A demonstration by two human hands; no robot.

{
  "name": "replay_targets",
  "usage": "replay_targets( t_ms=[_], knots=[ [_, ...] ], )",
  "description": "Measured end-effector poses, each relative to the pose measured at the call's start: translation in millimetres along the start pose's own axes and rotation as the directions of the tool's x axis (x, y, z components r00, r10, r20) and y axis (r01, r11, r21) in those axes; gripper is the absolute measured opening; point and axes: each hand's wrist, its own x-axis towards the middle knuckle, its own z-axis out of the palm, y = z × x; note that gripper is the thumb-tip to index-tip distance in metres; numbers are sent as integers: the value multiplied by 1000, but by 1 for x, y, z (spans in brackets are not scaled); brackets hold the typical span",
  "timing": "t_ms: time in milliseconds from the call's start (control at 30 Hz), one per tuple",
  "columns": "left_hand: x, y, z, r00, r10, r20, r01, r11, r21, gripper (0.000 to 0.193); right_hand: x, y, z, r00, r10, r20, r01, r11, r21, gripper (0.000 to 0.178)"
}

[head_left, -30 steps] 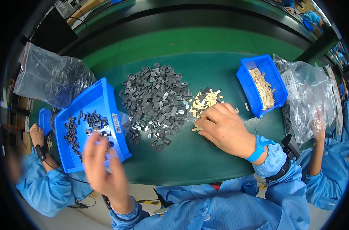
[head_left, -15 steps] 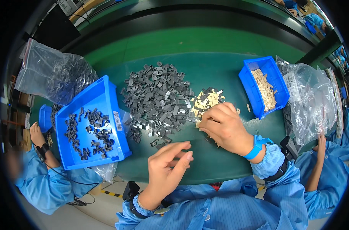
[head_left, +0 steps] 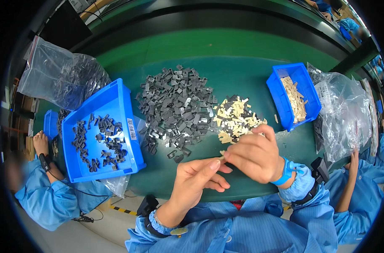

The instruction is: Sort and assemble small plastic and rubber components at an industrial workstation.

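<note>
My right hand (head_left: 256,158) pinches a small cream-coloured piece (head_left: 222,153) between thumb and fingertips, just in front of a heap of cream and black pieces (head_left: 236,118). Its fingertips meet the thumb of my left hand (head_left: 196,181). On the left hand, thumb and index finger are pressed together while the other fingers curl loosely below; whatever lies between them is hidden. Beyond the left hand spreads a large pile of dark grey plastic parts (head_left: 175,101), mostly small, angular, hollow pieces.
At left stands a large blue bin (head_left: 135,158) with some dark parts inside. A smaller blue bin (head_left: 278,99) at right holds flat cream pieces. Clear plastic bags (head_left: 53,71) flank the green table (head_left: 242,71) on both sides. Co-workers in blue sit at left and right.
My right hand has drawn back from the cream heap toward me, with a cream piece in its fingertips. The left hand has moved right to meet it, thumb and index closing.
</note>
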Motion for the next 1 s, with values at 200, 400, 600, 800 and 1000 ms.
replay_targets(
  t_ms=[200, 400, 600, 800, 1000],
  knots=[
    [-4, -1, 7, 995, 86, 43, -86, 996, 1, 23, 2, -9, -6, 999, 11, -31, -9, 999, 46, 19],
    [-5, -7, 11, 941, 335, 40, -333, 906, 260, 16, 5, -11, -7, 971, 237, 35, -236, 919, 316, 19],
    [-5, -3, 13, 803, 565, 191, -517, 499, 695, 11, 4, -12, -7, 950, 284, 132, -313, 849, 427, 14],
    [-6, -1, 12, 833, 510, 215, -516, 576, 634, 10, 3, -11, -15, 870, 409, 277, -493, 703, 512, 10],
    [-9, -2, 7, 967, 255, -22, -251, 961, 120, 18, 1, -20, -15, 523, 645, 557, -668, -96, 738, 13]
  ],
)
